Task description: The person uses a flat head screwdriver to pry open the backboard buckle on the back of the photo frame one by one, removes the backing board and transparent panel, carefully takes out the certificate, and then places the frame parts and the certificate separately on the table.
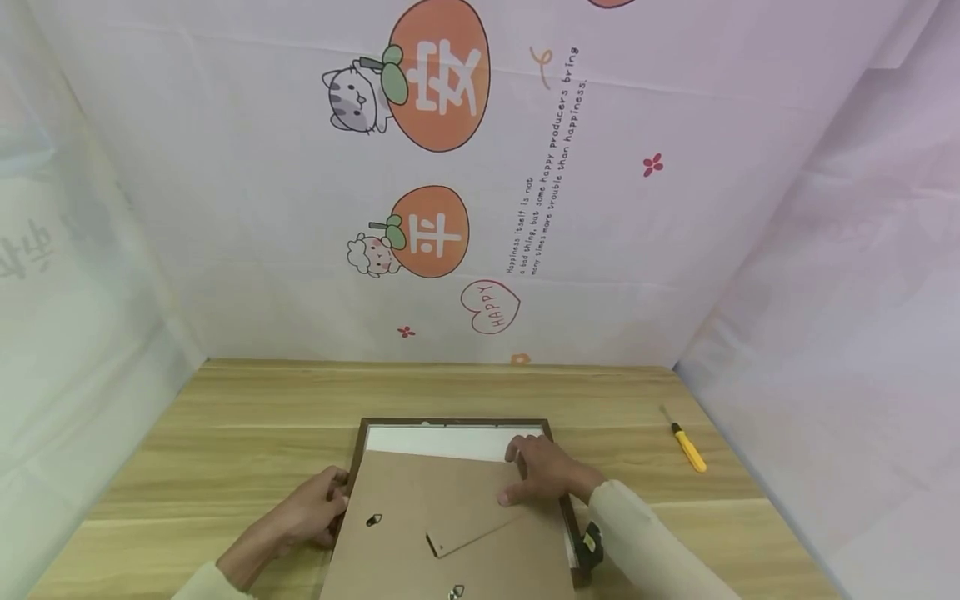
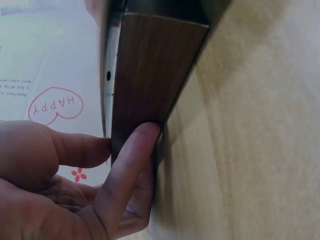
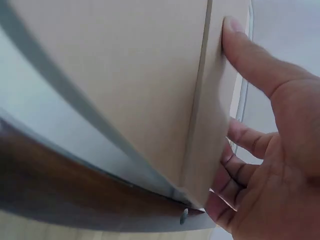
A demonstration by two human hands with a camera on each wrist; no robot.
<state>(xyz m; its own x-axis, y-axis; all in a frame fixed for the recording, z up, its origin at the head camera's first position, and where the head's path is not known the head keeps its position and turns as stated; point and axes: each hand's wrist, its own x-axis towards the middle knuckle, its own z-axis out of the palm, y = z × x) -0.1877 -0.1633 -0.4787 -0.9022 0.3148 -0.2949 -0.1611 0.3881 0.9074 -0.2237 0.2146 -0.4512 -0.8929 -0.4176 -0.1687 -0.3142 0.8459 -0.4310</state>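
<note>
A dark brown picture frame (image 1: 459, 422) lies face down on the table. Its brown backing board (image 1: 408, 492) sits slightly askew, so a white strip (image 1: 442, 440) shows along the far end. My left hand (image 1: 309, 507) holds the frame's left side; in the left wrist view its thumb (image 2: 82, 150) meets the upper edge while fingers press the outer side wall (image 2: 150, 75). On the right, my right hand (image 1: 542, 471) grips the board near its far edge, thumb on the face and fingers curled past the edge. Metal hanging rings (image 1: 374, 520) dot the board.
A yellow-handled screwdriver (image 1: 690, 450) lies at the right of the wooden table (image 1: 270, 400). Beside the frame's right edge is a black and yellow tape measure (image 1: 591, 546), partly behind the right sleeve. White printed cloth (image 1: 247, 208) hangs around the table.
</note>
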